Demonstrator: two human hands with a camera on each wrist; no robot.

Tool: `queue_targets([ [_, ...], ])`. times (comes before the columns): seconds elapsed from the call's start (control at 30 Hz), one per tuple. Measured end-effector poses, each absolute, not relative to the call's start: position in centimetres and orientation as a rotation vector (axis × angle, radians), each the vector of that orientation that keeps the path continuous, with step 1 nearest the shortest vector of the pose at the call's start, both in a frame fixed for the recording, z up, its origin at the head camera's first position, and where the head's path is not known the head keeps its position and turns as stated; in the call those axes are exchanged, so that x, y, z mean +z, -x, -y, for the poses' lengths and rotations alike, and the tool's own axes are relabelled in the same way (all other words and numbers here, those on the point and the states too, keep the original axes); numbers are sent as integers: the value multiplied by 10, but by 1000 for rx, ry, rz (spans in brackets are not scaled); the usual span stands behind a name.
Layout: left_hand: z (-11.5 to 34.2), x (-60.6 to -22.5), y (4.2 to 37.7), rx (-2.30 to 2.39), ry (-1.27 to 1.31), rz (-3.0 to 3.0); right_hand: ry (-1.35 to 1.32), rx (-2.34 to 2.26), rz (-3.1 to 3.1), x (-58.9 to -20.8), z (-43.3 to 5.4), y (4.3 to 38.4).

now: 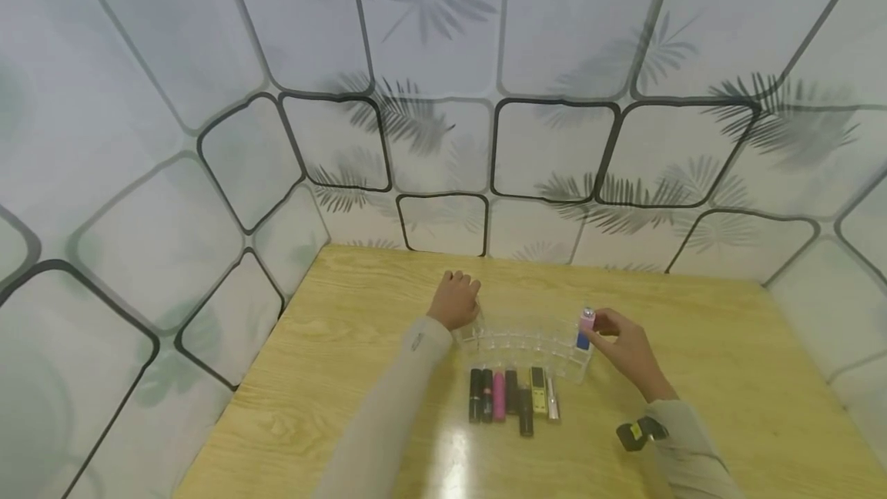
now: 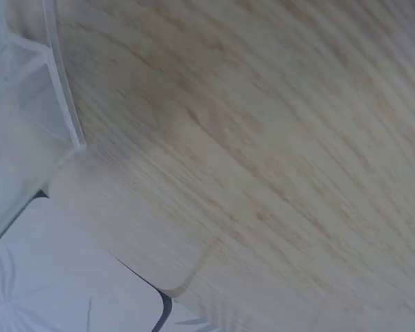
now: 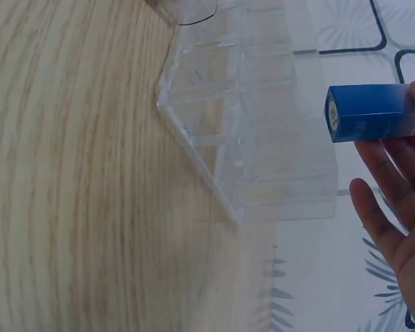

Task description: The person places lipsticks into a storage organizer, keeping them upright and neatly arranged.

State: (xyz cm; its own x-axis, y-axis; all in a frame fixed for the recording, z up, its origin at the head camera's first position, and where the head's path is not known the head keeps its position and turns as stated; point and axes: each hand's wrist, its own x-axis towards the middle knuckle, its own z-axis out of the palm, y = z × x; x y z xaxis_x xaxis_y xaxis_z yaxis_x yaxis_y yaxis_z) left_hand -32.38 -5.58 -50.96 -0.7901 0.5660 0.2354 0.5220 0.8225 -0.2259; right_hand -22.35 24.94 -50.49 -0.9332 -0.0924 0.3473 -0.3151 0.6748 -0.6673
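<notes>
Right hand (image 1: 627,349) pinches a blue and pink lipstick tube (image 1: 585,329) at its upper end, fingers curled round it, holding it upright over the right end of the clear acrylic organizer (image 1: 527,343). Right wrist view: the tube's blue square base (image 3: 373,113) faces the camera with a small yellowish round sticker on it, print too small to read. Left hand (image 1: 456,300) rests on the organizer's left end, fingers curled over its edge, gripping it. Organizer stands on the wooden table (image 1: 346,376), compartments in a curved row; its clear wall (image 2: 59,83) shows in the left wrist view. Row of lipsticks (image 1: 513,395) lies on the table just in front of the organizer: black, pink, gold and silver tubes side by side, no legible writing. Leaf-patterned tile wall (image 1: 443,98) behind the table.
</notes>
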Motion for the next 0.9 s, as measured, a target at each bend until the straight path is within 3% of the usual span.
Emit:
queue_targets([
  [0.9,56,-529,320,-2,672,2592,-342,1083,2559,-519,-246,221],
])
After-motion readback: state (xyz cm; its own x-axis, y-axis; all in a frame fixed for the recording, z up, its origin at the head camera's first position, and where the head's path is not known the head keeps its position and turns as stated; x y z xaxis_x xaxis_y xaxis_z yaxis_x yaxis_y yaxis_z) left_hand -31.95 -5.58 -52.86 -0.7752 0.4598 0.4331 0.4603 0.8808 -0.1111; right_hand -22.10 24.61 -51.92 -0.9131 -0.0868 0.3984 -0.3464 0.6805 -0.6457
